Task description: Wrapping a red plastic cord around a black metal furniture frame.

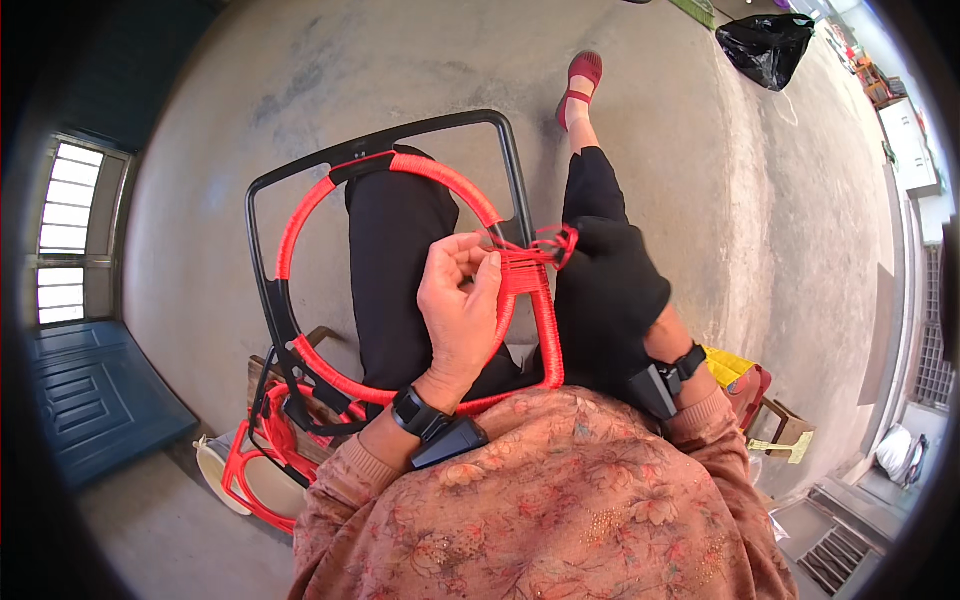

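A black metal frame (pixel 250 200) with rounded corners lies across my lap, with a ring inside it. Red cord (pixel 290 240) is wound tightly round much of the ring and along the frame's near right side. My bare left hand (pixel 460 295) is closed, thumb and fingertips pinched at the cord strands on the right of the ring. In a black glove, my right hand (pixel 612 268) is closed round a looped bundle of red cord (pixel 562 245) just right of that side. Strands run between the two hands. The glove hides most of its fingers.
To my left, more red-wound frames (pixel 255 470) lean by a pale round tub (pixel 212 470). A blue panelled door (pixel 100 400) stands further left. On my right sit a yellow bag (pixel 728 368) and cardboard (pixel 785 430). A black plastic bag (pixel 765 48) lies at the far right.
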A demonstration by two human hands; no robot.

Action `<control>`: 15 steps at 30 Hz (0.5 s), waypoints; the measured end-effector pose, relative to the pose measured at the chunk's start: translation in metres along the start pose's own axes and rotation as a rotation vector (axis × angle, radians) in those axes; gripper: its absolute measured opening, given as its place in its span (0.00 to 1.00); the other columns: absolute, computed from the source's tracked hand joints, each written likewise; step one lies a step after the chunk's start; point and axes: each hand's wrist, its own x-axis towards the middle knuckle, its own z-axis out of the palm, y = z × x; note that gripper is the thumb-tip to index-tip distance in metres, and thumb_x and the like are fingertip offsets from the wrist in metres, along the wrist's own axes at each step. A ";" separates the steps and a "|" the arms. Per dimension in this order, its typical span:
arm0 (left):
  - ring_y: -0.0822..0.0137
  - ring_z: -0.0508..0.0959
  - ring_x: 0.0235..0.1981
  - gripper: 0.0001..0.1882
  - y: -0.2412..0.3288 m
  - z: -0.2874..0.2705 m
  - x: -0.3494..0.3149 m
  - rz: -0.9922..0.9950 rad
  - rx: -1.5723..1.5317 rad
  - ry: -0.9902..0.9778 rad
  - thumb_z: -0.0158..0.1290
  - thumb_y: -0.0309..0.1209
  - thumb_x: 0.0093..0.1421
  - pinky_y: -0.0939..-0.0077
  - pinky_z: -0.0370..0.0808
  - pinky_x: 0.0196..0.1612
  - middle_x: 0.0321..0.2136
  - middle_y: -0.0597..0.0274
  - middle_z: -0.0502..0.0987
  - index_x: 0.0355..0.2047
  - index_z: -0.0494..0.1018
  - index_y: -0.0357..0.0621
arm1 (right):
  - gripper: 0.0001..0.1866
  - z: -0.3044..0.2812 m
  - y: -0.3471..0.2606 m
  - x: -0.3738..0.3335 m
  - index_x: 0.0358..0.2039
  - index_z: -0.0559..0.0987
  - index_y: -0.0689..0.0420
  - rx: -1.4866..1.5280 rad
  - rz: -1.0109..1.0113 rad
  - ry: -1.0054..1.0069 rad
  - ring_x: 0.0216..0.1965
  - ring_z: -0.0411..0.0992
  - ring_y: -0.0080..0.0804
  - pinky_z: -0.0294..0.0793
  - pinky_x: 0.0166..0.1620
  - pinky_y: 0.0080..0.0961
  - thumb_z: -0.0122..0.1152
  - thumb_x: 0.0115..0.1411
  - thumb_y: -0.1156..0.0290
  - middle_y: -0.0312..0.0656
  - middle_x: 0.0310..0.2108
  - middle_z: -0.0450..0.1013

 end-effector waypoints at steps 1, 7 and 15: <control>0.79 0.74 0.27 0.09 -0.002 -0.001 0.001 -0.119 -0.024 -0.031 0.51 0.23 0.62 0.86 0.72 0.31 0.30 0.63 0.76 0.42 0.66 0.35 | 0.11 -0.008 0.007 -0.003 0.38 0.79 0.58 -0.098 0.062 0.041 0.27 0.74 0.32 0.72 0.31 0.27 0.60 0.52 0.74 0.45 0.30 0.75; 0.74 0.76 0.20 0.09 0.007 -0.003 0.001 -0.486 -0.245 -0.155 0.50 0.32 0.64 0.81 0.75 0.20 0.27 0.62 0.77 0.40 0.67 0.40 | 0.09 -0.017 0.018 -0.007 0.40 0.74 0.61 0.576 0.117 0.436 0.31 0.71 0.23 0.70 0.40 0.22 0.50 0.64 0.71 0.35 0.32 0.73; 0.71 0.77 0.18 0.08 0.007 -0.005 0.001 -0.532 -0.382 -0.184 0.50 0.32 0.64 0.81 0.74 0.20 0.27 0.60 0.78 0.39 0.67 0.42 | 0.07 -0.063 0.070 -0.019 0.38 0.70 0.56 1.519 0.173 0.287 0.13 0.51 0.14 0.50 0.15 0.15 0.46 0.66 0.68 0.25 0.18 0.58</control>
